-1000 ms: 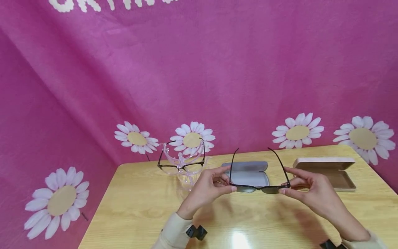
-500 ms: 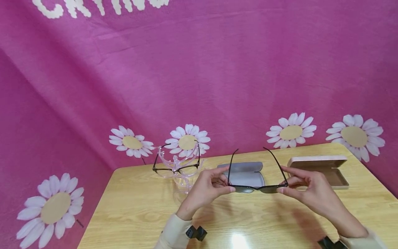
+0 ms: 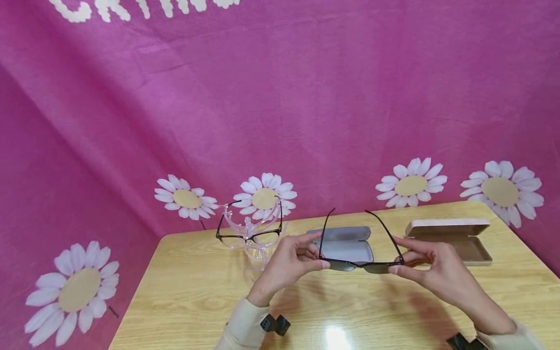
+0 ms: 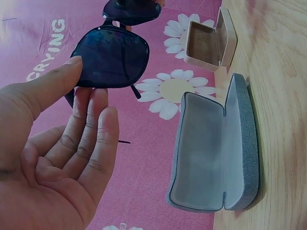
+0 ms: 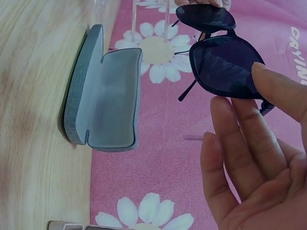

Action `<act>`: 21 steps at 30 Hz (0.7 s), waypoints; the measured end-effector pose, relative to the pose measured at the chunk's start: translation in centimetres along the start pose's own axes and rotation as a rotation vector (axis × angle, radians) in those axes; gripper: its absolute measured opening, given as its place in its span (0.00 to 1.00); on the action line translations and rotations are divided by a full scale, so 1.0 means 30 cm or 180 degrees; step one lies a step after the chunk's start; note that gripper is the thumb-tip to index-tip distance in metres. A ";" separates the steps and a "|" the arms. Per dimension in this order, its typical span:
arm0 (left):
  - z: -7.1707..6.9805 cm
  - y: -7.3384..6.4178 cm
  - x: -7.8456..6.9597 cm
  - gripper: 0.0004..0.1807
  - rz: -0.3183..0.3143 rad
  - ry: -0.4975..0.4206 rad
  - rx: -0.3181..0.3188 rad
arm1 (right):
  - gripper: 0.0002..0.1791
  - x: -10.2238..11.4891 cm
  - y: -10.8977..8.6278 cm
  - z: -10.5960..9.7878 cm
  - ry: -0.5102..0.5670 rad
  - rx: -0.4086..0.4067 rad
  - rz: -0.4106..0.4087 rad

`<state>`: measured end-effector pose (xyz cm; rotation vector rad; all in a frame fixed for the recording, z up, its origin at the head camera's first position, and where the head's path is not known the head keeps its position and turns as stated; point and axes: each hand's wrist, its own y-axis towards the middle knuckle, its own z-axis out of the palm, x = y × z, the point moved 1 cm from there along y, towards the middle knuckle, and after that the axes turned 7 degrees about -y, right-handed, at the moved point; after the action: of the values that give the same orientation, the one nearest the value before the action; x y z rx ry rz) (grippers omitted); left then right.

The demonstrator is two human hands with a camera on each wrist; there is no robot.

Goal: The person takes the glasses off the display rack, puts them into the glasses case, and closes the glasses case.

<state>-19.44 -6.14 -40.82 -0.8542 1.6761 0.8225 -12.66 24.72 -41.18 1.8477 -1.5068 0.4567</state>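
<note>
Black sunglasses (image 3: 378,267) with dark lenses are held up over the table, temples unfolded and pointing away from the person. My left hand (image 3: 290,260) pinches the left end of the frame, thumb on the lens side in the left wrist view. At the opposite end, my right hand (image 3: 439,265) pinches the frame the same way, its thumb against the dark lens (image 5: 225,67). Behind the sunglasses lies an open grey glasses case (image 3: 347,250), its pale lining bare. The wrist views show that case (image 4: 201,153) from the side.
A clear pinkish stand (image 3: 249,228) left of the hands bears dark-framed eyeglasses (image 3: 267,237). An open beige case (image 3: 450,226) with brown lining lies on the wooden table (image 3: 183,287) at the right. A pink curtain (image 3: 306,97) with white daisies hangs behind the table.
The head view has shifted slightly. Both hands keep their hold on the sunglasses; the right temple's tip has drifted a little to the left.
</note>
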 end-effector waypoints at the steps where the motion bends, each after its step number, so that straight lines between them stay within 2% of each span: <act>1: -0.001 0.001 -0.001 0.37 0.0001 -0.0003 0.0001 | 0.31 0.000 -0.001 0.001 -0.0007 0.0013 -0.0009; 8: -0.008 0.005 -0.001 0.36 0.0037 -0.0027 -0.0017 | 0.27 0.002 -0.002 0.008 -0.0023 0.0037 -0.0073; 21: -0.011 0.001 0.006 0.34 0.0078 -0.0078 -0.0017 | 0.15 0.005 0.000 0.019 -0.0044 -0.0137 -0.0229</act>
<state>-19.67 -6.43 -40.91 -0.8257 1.6664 0.8512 -12.72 24.21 -41.48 1.8682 -1.4430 0.3754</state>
